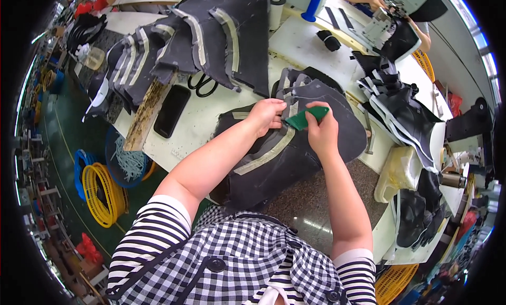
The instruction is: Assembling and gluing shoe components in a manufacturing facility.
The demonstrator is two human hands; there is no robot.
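Dark grey material pieces (337, 112) lie in a loose pile on the work table in front of me. A pale tape strip (269, 156) curves along the upper piece. In my right hand (323, 130) is a flat green scraper (305, 118), its lower edge against the piece beside the tape. My left hand (266, 117) is closed, fingers curled and pinching the piece's edge just left of the scraper. The fingertips partly hide what lies between them.
Overlapping taped dark pieces (197, 41) fill the back left. A black phone (172, 110) and scissors (203, 85) lie left of the pile. A blue thread cone (312, 8) stands behind. At the back right, another person's hand (373, 0) is by a sewing machine (380, 26). Yellow baskets (99, 199) sit lower left.
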